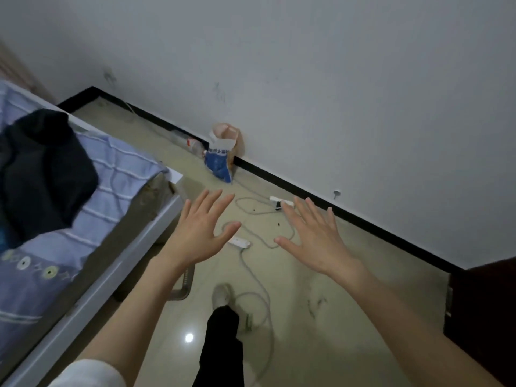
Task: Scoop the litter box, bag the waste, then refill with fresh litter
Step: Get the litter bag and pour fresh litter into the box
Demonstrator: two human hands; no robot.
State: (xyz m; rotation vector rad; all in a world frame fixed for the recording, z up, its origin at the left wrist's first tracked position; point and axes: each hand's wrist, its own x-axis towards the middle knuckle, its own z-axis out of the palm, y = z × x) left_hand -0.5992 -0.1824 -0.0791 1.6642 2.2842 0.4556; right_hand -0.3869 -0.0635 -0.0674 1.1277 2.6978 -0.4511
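Bedding with a dark garment (42,169) is seen at nine o'clock. Left hand (199,233) and right hand (315,238) are held out over the floor (349,317), fingers spread, nothing gripped. Litter bag (220,160) is propped against the wall at twelve o'clock, well apart.

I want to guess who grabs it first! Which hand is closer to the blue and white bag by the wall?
Left. The left hand is just below the blue and white bag; the right hand is farther right.
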